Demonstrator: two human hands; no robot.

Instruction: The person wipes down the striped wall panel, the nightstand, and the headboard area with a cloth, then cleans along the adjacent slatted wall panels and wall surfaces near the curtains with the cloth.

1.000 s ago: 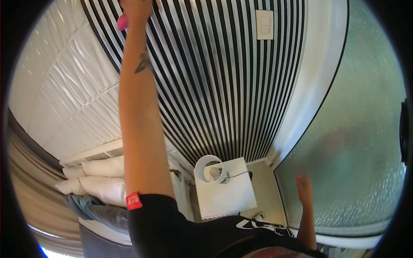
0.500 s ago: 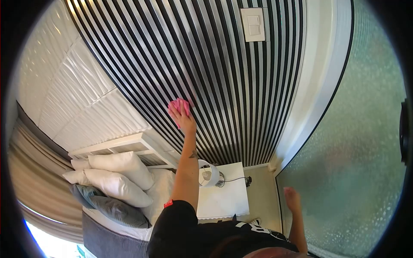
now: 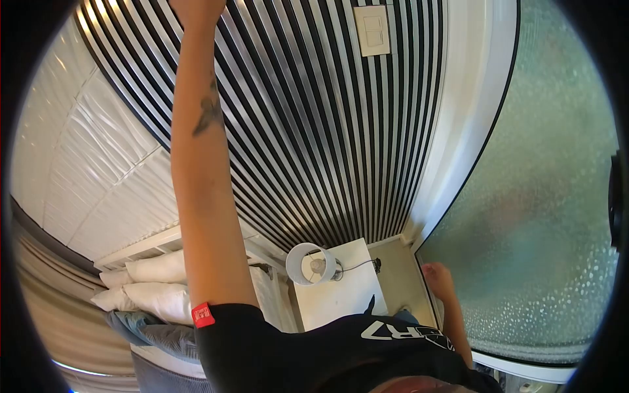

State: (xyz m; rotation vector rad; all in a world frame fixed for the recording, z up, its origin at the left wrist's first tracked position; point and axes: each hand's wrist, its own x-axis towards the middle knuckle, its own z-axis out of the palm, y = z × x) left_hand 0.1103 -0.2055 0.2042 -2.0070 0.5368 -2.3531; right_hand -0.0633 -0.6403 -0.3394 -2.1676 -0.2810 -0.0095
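My left arm reaches up the wall of silver and black vertical slats (image 3: 282,118). Only the wrist and part of my left hand (image 3: 198,9) show at the top edge. The fingers are cut off by the frame, and the pink cloth seen earlier is out of view. Low on the right, my right hand (image 3: 438,280) hangs beside the frosted glass panel (image 3: 544,216). Its fingers look loosely curled, with nothing visible in them.
A white light switch (image 3: 372,31) is on the slatted wall. Below stands a white bedside table (image 3: 334,298) with a lamp (image 3: 308,263) and its cord. At left are a bed with white pillows (image 3: 157,301), a grey cushion (image 3: 164,335) and a beige curtain (image 3: 59,308).
My left hand has moved up the slats from mid-wall to the top edge, taking the pink cloth out of view. The view has shifted slightly. My right hand stays low on the right.
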